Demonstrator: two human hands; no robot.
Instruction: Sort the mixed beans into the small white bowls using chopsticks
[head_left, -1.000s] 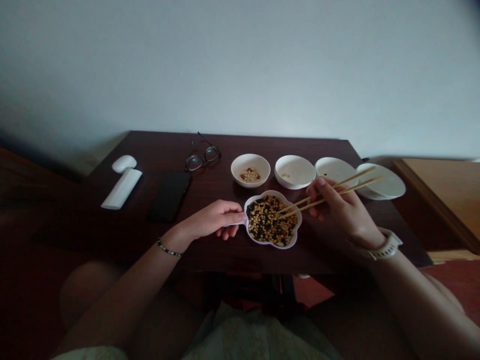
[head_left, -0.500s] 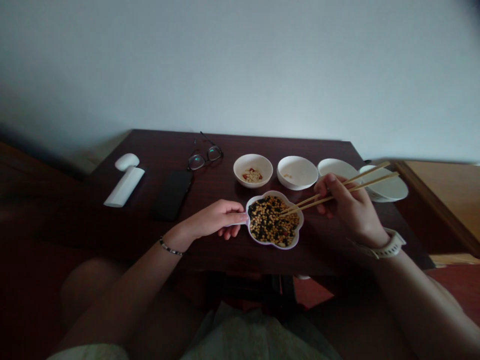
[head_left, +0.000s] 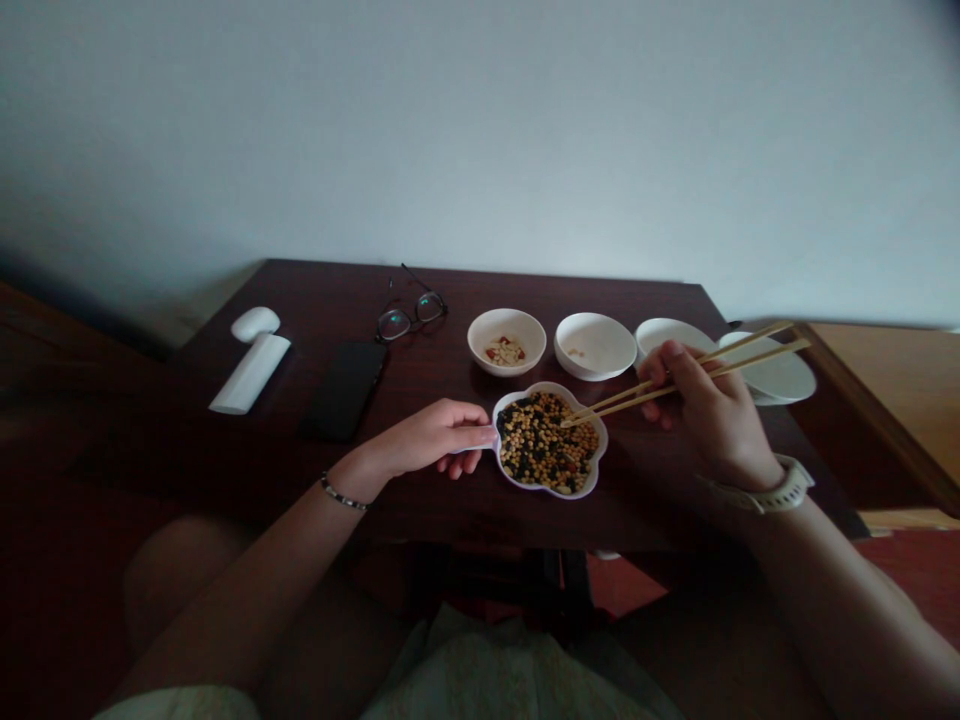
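My left hand [head_left: 456, 438] is closed round the short handle of a flower-shaped bowl [head_left: 602, 455]. Mixed yellow and black beans [head_left: 546, 445] fill it, with a few larger pale nuts among them. Between the fingers of my right hand [head_left: 701, 405] is a pair of wooden chopsticks [head_left: 622, 402]; their tips are at the beans on the bowl's right side. Whether the tips pinch a bean is too small to tell. Behind the bowl, a white bowl [head_left: 506, 320] contains peanuts [head_left: 504, 351], and the white bowl [head_left: 596, 330] beside it has a few small pale pieces.
Two more white bowls stand to the right, one [head_left: 667, 328] partly behind my right hand and another [head_left: 780, 380] near the table's right end. Eyeglasses [head_left: 411, 315], a dark phone [head_left: 343, 390] and a white handheld device [head_left: 251, 375] lie on the left of the dark table [head_left: 450, 515].
My right hand and the chopsticks have shifted slightly right and up, the tips still at the beans. My left hand keeps its grip on the handle.
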